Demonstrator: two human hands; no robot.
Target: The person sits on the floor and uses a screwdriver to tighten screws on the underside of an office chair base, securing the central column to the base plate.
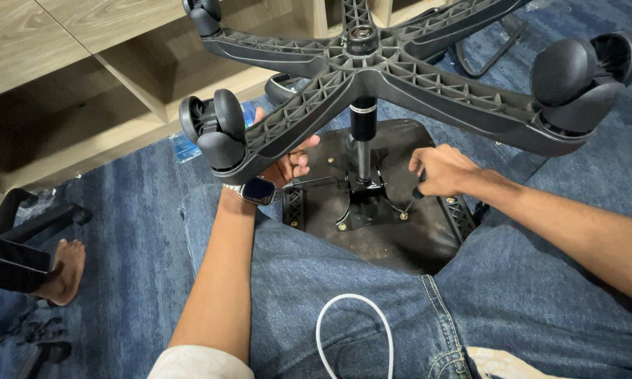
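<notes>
Even, fairly bright indoor light from above. Soft shadows under the chair base [372,67] darken the seat underside [372,231] and the shelf [63,133] recesses. Faint sheen on the casters [214,130]. Focus is sharp; wide-angle stretching bends the edges.

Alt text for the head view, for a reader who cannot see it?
An upturned office chair lies on a person's lap: the left hand grips one leg of the wheeled base, while the right hand holds a screwdriver to a screw on the seat plate. A white cable loops across the jeans.
</notes>
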